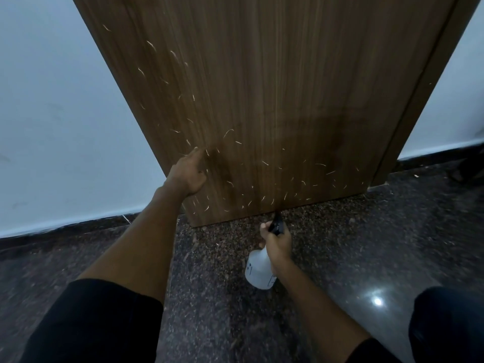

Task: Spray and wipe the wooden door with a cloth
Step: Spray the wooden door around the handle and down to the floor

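Brown wood-grain door (275, 100) stands ajar between pale walls, its bottom edge just above the dark speckled stone floor (222, 297), its lower face flecked with fine pale streaks. The left hand (187, 174) presses on the door's lower left edge, whether its grip holds anything I cannot tell. The right hand (277, 243), just below the door's bottom edge, grips a white plastic spray bottle (258, 271) with a black nozzle aimed at the door.
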